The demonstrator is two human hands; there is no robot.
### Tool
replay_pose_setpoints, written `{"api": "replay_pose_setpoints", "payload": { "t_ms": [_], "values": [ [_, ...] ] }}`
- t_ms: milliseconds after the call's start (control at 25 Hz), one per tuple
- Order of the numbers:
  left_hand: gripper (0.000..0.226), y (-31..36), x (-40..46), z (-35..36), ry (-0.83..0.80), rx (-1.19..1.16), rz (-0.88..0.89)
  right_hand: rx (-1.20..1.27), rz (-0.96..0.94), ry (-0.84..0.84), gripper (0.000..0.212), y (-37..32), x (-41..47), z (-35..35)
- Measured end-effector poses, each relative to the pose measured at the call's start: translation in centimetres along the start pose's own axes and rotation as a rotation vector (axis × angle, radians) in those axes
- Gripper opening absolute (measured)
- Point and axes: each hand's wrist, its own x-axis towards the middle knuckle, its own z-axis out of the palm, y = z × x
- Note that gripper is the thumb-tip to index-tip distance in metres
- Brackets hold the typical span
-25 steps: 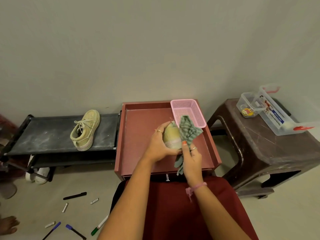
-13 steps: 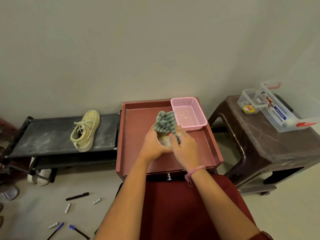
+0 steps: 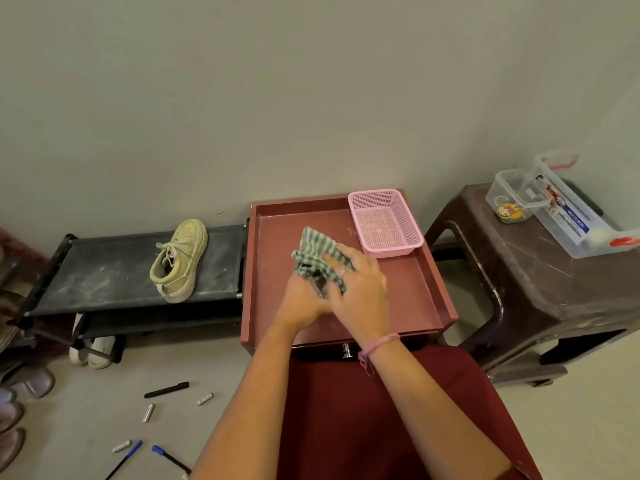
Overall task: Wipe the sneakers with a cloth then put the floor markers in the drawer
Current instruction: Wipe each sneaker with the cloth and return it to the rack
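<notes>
Floor markers [image 3: 166,389] lay scattered on the floor at your left, black and blue ones, with loose caps [image 3: 148,412] among them. Above the red cabinet top [image 3: 277,327], your left hand [image 3: 304,299] was curled under the striped cloth [image 3: 313,252]; what it gripped there was hidden, so I cannot tell whether it held a sneaker. Your right hand [image 3: 360,292] pressed the cloth down from above, fingers [image 3: 332,263] laid over the fabric with their tips bent into it. Just beyond the cloth stood a pink basket [image 3: 408,242] in the top's far right corner. A yellow sneaker [image 3: 180,261] rested on its side on the black shoe rack [image 3: 104,271] to the left. A clear storage box [image 3: 571,216] sat on the brown stool [image 3: 554,282] at right.
</notes>
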Motion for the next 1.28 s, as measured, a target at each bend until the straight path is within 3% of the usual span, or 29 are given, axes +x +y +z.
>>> {"api": "replay_pose_setpoints", "payload": {
  "t_ms": [240,440,520,680,760,840,920,1000,1080,1160,1280],
  "values": [
    [0.083,0.1,0.0,0.0,0.043,0.003,-0.033,0.199,0.199,-0.032,0.025,0.4,5.3,0.1],
    [0.049,0.3,0.6,0.3,0.051,0.076,-0.055,-0.131,-0.159,0.010,0.041,-0.8,1.5,-0.6],
    [0.057,0.4,0.7,0.6,0.049,0.034,-0.062,-0.073,-0.044,-0.013,0.041,-0.4,2.6,-0.7],
    [0.093,0.6,0.6,1.1,0.034,-0.030,-0.045,0.310,0.342,0.005,0.016,0.6,6.5,-1.4],
    [0.093,0.4,0.8,1.1,0.039,-0.041,-0.047,0.327,0.296,0.017,0.016,0.4,5.7,-1.6],
    [0.087,0.5,0.9,0.8,0.064,-0.049,-0.046,0.162,0.103,0.022,0.031,0.2,3.1,-1.4],
    [0.086,0.8,0.8,0.8,0.058,-0.034,-0.027,0.117,0.046,0.062,0.035,1.1,1.5,-1.5],
    [0.096,0.8,0.5,0.9,0.036,-0.041,-0.018,0.265,0.253,0.040,0.018,2.3,2.8,-2.0],
    [0.096,0.9,0.0,1.2,0.033,-0.039,-0.004,0.385,0.397,-0.001,0.014,3.2,4.1,-1.8],
    [0.095,0.8,-0.1,0.9,0.042,-0.050,-0.010,0.337,0.299,0.023,0.020,2.3,3.3,-1.6],
    [0.079,0.1,0.1,-0.3,0.064,-0.024,-0.027,0.208,-0.003,0.049,0.038,1.2,-0.7,-0.9]
  ]
}}
